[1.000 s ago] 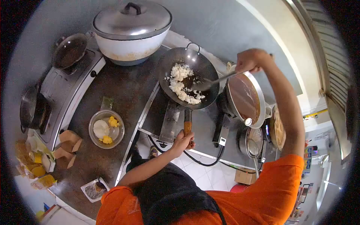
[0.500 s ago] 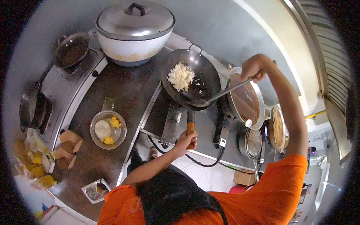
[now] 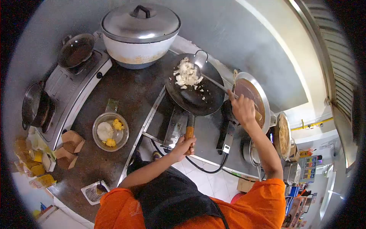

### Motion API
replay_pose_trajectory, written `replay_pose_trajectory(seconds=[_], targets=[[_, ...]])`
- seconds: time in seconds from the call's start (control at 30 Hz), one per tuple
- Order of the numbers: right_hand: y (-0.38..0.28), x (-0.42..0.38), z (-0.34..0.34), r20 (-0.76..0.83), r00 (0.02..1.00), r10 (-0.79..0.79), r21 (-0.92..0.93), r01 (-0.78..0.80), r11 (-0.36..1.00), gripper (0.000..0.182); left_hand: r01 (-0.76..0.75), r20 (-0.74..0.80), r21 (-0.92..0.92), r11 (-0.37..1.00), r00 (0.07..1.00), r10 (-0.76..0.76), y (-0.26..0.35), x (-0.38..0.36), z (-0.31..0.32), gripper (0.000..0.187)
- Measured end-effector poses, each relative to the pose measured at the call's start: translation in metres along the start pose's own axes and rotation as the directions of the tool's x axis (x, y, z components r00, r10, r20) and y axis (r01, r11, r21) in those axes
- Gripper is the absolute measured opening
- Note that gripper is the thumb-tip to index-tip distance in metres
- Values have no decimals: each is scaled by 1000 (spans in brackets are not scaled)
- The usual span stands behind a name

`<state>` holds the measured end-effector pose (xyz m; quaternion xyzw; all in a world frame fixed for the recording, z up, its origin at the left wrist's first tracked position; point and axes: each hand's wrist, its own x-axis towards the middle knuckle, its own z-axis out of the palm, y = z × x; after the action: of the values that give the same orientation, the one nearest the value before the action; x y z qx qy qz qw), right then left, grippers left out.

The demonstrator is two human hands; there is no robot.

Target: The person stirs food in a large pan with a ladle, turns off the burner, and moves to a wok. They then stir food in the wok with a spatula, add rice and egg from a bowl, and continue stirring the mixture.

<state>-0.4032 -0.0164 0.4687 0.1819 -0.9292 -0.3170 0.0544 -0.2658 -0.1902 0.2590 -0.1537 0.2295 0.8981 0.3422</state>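
Note:
My left hand (image 3: pixel 185 144) grips the wooden handle of a black wok (image 3: pixel 192 97) that sits on a burner. White rice (image 3: pixel 187 74) lies piled at the wok's far side. My right hand (image 3: pixel 241 108) holds a long metal spatula (image 3: pixel 212 81) low over the stove, its blade pushed in against the rice. My orange sleeves and dark apron fill the bottom of the view.
A big lidded pot (image 3: pixel 139 32) stands behind the wok. A pan of brown sauce (image 3: pixel 249 97) sits to its right, and small woks (image 3: pixel 76 49) rest on a stove at left. A glass bowl (image 3: pixel 110 131) with white and yellow food, cardboard boxes (image 3: pixel 68 147) and a foil tray (image 3: pixel 92 192) are on the counter.
My right hand has dropped from high over the sauce pan to beside the wok, and the spatula blade went from the near side to the far side. The rice gathered at the far rim.

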Motion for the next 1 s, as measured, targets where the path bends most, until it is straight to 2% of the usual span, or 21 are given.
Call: replay_pose_trajectory(seconds=[0.07, 0.1, 0.17, 0.23, 0.3, 0.33, 0.4, 0.43, 0.47, 0.5, 0.53, 0.57, 0.6, 0.63, 0.7, 0.73, 0.77, 0.83, 0.87, 0.97, 1.0], targets=[[-2, -4, -2, -231, 972, -50, -106, 26, 994, 36, -17, -5, 3, 1000, 1000, 17, 1, 3, -8, 19], [0, -2, -8, -232, 971, -54, -103, 30, 994, 36, -6, 17, 4, 1000, 1000, 6, -1, 8, -15, 22], [9, 9, -21, 21, 997, 68, 52, -69, 996, 34, 6, 39, 8, 1000, 999, -6, 0, 11, -22, 24], [25, 30, 14, 49, 995, 92, 192, -100, 976, 31, -7, 36, 23, 1000, 999, 6, 2, 12, -24, 23], [32, 49, 62, -2, 999, 41, 497, -35, 867, 29, -11, 26, 29, 1000, 1000, 10, 2, 11, -24, 22], [29, 49, 80, 0, 999, 44, 496, -38, 867, 29, -22, 16, 35, 999, 1000, 21, 2, 11, -22, 21], [25, 52, 102, 170, 972, -162, 462, 66, 884, 30, -29, 9, 51, 998, 1000, 28, 3, 7, -17, 21], [37, 52, 102, 168, 972, -164, 461, 70, 884, 30, -36, -2, 66, 997, 999, 37, 5, 7, -17, 21], [60, 47, 100, 94, 885, -455, 361, 396, 844, 30, -37, -1, 62, 997, 999, 37, 4, 8, -17, 21], [75, 42, 95, 61, 704, -707, 240, 678, 695, 31, -35, -2, 54, 998, 999, 36, 3, 8, -18, 20], [81, 44, 77, 66, 705, -706, 243, 675, 696, 31, -31, -3, 51, 998, 1000, 31, 2, 9, -19, 20], [91, 52, 50, 325, 763, -559, 384, 434, 815, 32, -27, -1, 51, 998, 1000, 27, 2, 11, -19, 20], [95, 53, 31, 579, 711, -400, 440, 142, 887, 42, -33, 11, 50, 998, 999, 32, 2, 12, -21, 20], [86, 49, 17, 583, 709, -397, 438, 137, 889, 42, -40, 25, 46, 998, 999, 38, 1, 12, -21, 21], [56, 47, -3, 557, 770, -312, 549, -59, 834, 38, -39, 15, 61, 997, 999, 38, 1, 10, -21, 21], [64, 58, 12, 418, 781, -464, 506, 224, 833, 35, -45, 3, 72, 996, 999, 45, 1, 10, -19, 21], [87, 67, 17, 413, 780, -470, 499, 237, 833, 35, -58, 4, 64, 996, 998, 58, 3, 13, -18, 21], [102, 65, -41, 584, 719, -378, 459, 91, 884, 36, -55, 22, 79, 995, 998, 54, -1, 13, -23, 22], [106, 68, -50, 756, 629, -184, 403, -224, 887, 34, -48, 19, 77, 996, 999, 47, -2, 13, -25, 22], [76, 68, -33, 789, 604, -111, 356, -302, 884, 30, -25, 51, 41, 999, 998, 23, -4, 16, -25, 22], [74, 62, -29, 635, 757, -154, 515, -267, 815, 33, -26, 44, 35, 999, 999, 25, -4, 15, -26, 22]])
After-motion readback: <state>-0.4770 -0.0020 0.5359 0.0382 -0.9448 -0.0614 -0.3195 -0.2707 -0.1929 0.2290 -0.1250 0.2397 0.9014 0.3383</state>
